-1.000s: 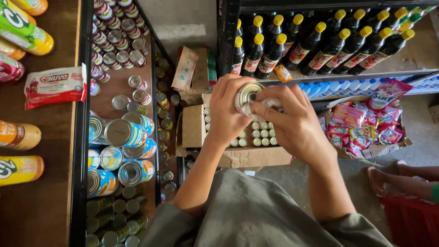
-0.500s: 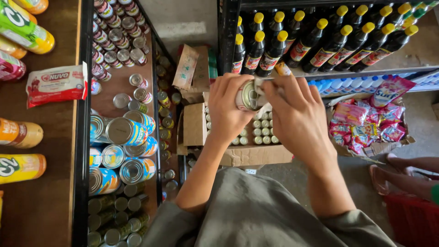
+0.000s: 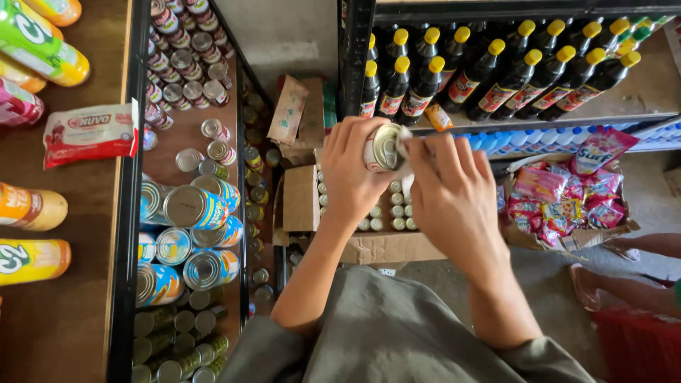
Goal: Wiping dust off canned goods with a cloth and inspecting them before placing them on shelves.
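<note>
Small round metal can with a shiny ribbed lid (image 3: 384, 147) sits raised between both hands, above an open brown cardboard box (image 3: 369, 245) packed with rows of similar small tins. Left hand (image 3: 352, 174) wraps the can's side, fingers curled closed around its paper label. Right hand (image 3: 454, 195) has fingers pressed together, pinching a scrap of white cloth (image 3: 405, 145) against the can's rim.

Beyond the box, dark glass-look bottles with yellow caps (image 3: 489, 67) stand in tight rows on a black metal shelf. Right of the box lies a heap of glossy pink sachet packets (image 3: 560, 198). To the left, larger blue-labelled cylindrical tins (image 3: 191, 234) lie on a brown wooden shelf, smaller cans above and below them. Far left, orange and yellow plastic bottles (image 3: 28, 234) and a soft white-and-red pouch (image 3: 89, 133) lie on a wooden surface.
</note>
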